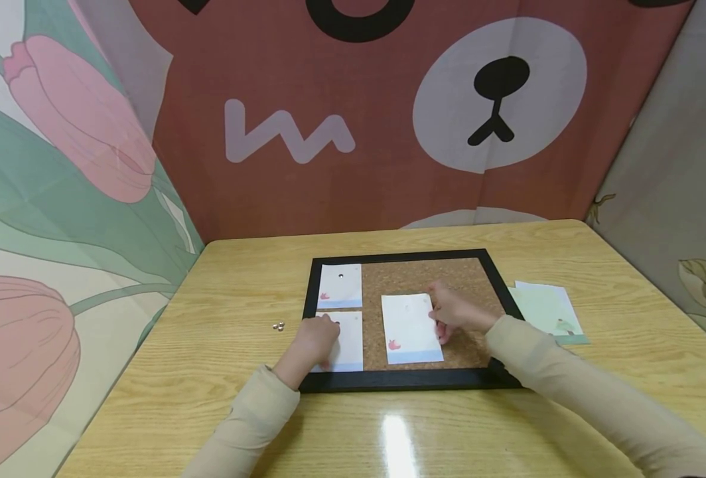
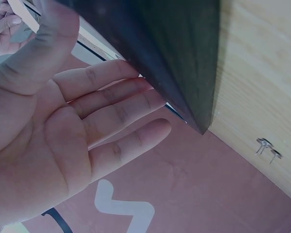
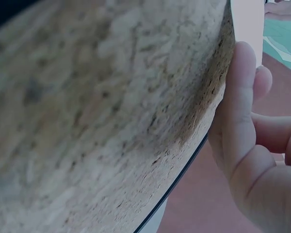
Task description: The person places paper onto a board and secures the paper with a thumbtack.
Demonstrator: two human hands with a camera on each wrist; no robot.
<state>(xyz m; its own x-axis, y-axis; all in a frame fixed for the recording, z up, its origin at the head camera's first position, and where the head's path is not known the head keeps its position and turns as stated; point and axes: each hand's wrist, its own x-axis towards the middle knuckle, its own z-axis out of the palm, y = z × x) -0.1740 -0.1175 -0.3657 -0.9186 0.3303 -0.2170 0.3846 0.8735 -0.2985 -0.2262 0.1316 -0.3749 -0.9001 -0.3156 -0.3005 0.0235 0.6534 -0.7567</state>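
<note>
A black-framed cork board [image 1: 409, 282] lies on the table with white sheets of notepaper on it. My left hand [image 1: 312, 345] is over the lower left sheet [image 1: 350, 342], near a pushpin; in the left wrist view the left hand's fingers [image 2: 121, 116] stretch out beside the black frame [image 2: 150, 53]. A pushpin [image 1: 341, 275] is in the upper left sheet [image 1: 332, 289]. My right hand [image 1: 453, 312] holds the right edge of a third sheet [image 1: 411, 332], slightly tilted on the cork. In the right wrist view, the right fingers [image 3: 240, 102] lie close to the cork and touch the paper [image 3: 247, 24].
Several loose pushpins [image 1: 279, 326] lie left of the board; the left wrist view shows these pins [image 2: 269, 148] close up. To the right of the board are green and white sheets [image 1: 544, 312] stacked together. A printed cloth [image 1: 329, 186] hangs behind the table.
</note>
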